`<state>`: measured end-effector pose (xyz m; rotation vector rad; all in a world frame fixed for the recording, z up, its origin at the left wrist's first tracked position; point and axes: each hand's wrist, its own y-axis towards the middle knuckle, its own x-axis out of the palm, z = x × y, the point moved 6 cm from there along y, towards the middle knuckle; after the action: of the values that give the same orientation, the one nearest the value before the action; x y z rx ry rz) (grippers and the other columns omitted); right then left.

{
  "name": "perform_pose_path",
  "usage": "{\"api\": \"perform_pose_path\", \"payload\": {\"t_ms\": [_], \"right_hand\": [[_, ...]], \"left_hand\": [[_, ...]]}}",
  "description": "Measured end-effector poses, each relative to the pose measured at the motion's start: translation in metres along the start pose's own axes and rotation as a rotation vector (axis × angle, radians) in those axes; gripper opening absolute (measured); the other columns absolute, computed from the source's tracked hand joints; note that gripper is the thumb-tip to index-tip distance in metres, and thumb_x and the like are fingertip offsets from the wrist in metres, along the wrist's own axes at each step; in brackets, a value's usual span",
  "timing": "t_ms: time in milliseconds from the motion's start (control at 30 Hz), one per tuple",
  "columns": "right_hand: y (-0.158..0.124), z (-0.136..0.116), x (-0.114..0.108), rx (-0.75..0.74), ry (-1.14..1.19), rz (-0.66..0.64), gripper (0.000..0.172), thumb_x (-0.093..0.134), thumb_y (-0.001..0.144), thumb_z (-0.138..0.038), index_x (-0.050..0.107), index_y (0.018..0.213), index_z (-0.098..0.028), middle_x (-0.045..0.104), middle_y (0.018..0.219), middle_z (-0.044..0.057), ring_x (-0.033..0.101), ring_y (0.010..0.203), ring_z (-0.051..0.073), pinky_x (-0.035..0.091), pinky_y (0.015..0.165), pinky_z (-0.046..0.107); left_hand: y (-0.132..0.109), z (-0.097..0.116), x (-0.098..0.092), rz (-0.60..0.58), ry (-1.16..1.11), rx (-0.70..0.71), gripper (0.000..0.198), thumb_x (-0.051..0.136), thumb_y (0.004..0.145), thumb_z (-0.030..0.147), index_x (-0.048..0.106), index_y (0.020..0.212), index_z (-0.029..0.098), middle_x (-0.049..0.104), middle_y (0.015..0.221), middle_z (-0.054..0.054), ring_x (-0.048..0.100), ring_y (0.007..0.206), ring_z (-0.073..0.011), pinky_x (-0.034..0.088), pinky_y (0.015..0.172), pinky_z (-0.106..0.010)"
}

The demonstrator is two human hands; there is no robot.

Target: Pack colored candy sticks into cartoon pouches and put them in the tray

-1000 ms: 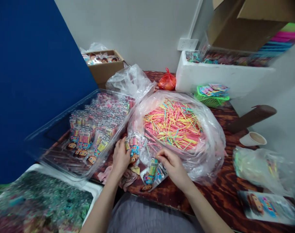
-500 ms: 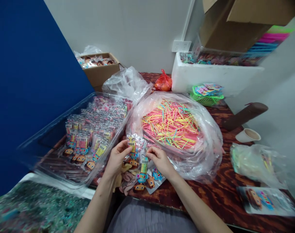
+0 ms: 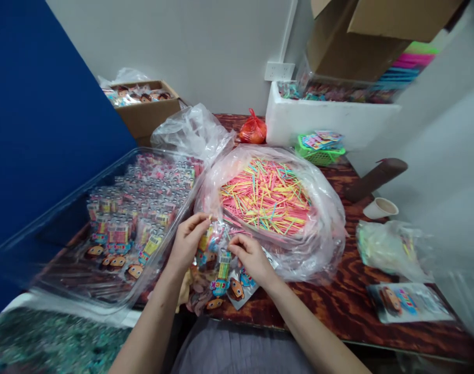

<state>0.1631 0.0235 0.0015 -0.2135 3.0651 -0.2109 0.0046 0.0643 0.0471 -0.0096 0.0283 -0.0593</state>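
Observation:
My left hand [image 3: 187, 238] pinches a small clear packet of coloured sticks [image 3: 204, 240] at its top. My right hand [image 3: 249, 256] is closed on another stick packet [image 3: 223, 271] with a cartoon-face label, held just above the table edge. Both hands sit in front of a big clear bag [image 3: 318, 244] full of loose pink, yellow, green and blue sticks [image 3: 264, 195]. More labelled packets [image 3: 237, 289] and a pinkish cloth [image 3: 196, 296] lie under my hands. To the left a clear plastic tray [image 3: 45, 244] holds several filled packets [image 3: 143, 208].
A white foam box [image 3: 323, 117], green basket [image 3: 318, 150], orange bag [image 3: 252, 130], paper cup [image 3: 380, 208], brown tube [image 3: 375, 176] and a labelled bag [image 3: 408, 301] stand on the wooden table [image 3: 350, 306]. A cardboard box [image 3: 143, 111] is at the back left, a blue panel [image 3: 38, 114] on the left.
The view has swung right, so everything sits further left. My right hand moved up and left with its packet towards my left hand, which lifted its packet slightly.

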Motion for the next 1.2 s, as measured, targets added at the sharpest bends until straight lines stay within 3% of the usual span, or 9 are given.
{"api": "perform_pose_path", "payload": {"t_ms": [233,367,467,600,700,833,967,1067,1200], "right_hand": [[-0.004,-0.023,-0.012,-0.135,-0.155,0.116,0.013,0.054,0.080,-0.016,0.055,0.067,-0.020,0.053,0.068,-0.004,0.051,0.069,0.013,0.038,0.066,0.024],[-0.004,-0.016,-0.008,-0.079,-0.079,0.066,0.012,0.053,0.081,-0.017,0.053,0.069,-0.020,0.049,0.064,-0.004,0.048,0.062,0.012,0.037,0.058,0.023],[-0.001,-0.011,-0.009,-0.117,-0.166,0.125,0.014,0.052,0.081,-0.015,0.052,0.067,-0.020,0.052,0.067,-0.003,0.049,0.066,0.013,0.037,0.063,0.024],[0.005,0.006,-0.013,-0.095,-0.197,0.185,0.014,0.052,0.081,-0.016,0.052,0.068,-0.021,0.052,0.066,-0.003,0.050,0.068,0.015,0.038,0.063,0.025],[0.005,0.019,-0.015,-0.063,-0.181,0.184,0.014,0.053,0.082,-0.017,0.052,0.069,-0.022,0.050,0.065,-0.003,0.051,0.067,0.015,0.038,0.058,0.023],[0.004,0.024,-0.015,-0.076,-0.236,0.209,0.015,0.052,0.083,-0.015,0.051,0.069,-0.022,0.050,0.065,-0.003,0.051,0.068,0.015,0.038,0.059,0.023],[0.011,0.019,-0.013,-0.144,-0.299,0.274,0.016,0.051,0.086,-0.014,0.053,0.071,-0.022,0.055,0.071,-0.002,0.055,0.075,0.016,0.041,0.068,0.025],[0.022,0.015,-0.006,-0.201,-0.468,0.297,0.015,0.049,0.088,-0.013,0.058,0.078,-0.021,0.060,0.081,0.001,0.056,0.081,0.017,0.041,0.076,0.027],[0.027,0.015,0.000,-0.185,-0.658,0.257,0.015,0.051,0.090,-0.014,0.065,0.085,-0.021,0.065,0.091,0.005,0.059,0.088,0.019,0.043,0.079,0.030]], "left_hand": [[0.013,0.009,0.006,0.019,-0.023,0.118,0.024,0.067,0.080,0.037,0.062,0.068,0.016,0.052,0.065,0.003,0.045,0.058,-0.0097,0.037,0.054,-0.020],[0.014,0.007,0.011,0.011,-0.063,0.088,0.019,0.070,0.077,0.035,0.065,0.076,0.016,0.057,0.070,0.002,0.049,0.063,-0.0109,0.040,0.060,-0.020],[0.017,0.016,0.011,-0.001,-0.008,0.088,0.021,0.068,0.078,0.038,0.067,0.079,0.017,0.058,0.069,0.002,0.049,0.062,-0.0114,0.040,0.059,-0.020],[0.023,0.027,0.022,-0.228,0.251,0.129,0.020,0.071,0.074,0.035,0.067,0.064,0.018,0.058,0.062,0.002,0.049,0.058,-0.0126,0.037,0.055,-0.021],[0.027,0.014,0.030,-0.383,0.520,0.161,0.020,0.067,0.076,0.031,0.068,0.059,0.020,0.060,0.062,0.000,0.053,0.060,-0.0153,0.036,0.057,-0.024],[0.032,-0.026,0.026,-0.225,0.927,0.189,0.029,0.055,0.083,0.026,0.060,0.055,0.021,0.057,0.063,-0.002,0.053,0.063,-0.0166,0.032,0.060,-0.026],[0.033,-0.054,0.017,0.005,1.002,0.245,0.033,0.046,0.091,0.036,0.057,0.065,0.020,0.056,0.068,-0.002,0.055,0.067,-0.0176,0.034,0.062,-0.027],[0.032,-0.057,0.011,0.093,0.967,0.308,0.035,0.040,0.095,0.040,0.061,0.077,0.018,0.060,0.077,-0.004,0.058,0.073,-0.0187,0.040,0.067,-0.028],[0.006,-0.041,0.019,0.205,1.041,0.426,0.042,0.039,0.095,0.036,0.056,0.125,0.012,0.059,0.121,-0.018,0.055,0.110,-0.0297,0.042,0.093,-0.041]]}}
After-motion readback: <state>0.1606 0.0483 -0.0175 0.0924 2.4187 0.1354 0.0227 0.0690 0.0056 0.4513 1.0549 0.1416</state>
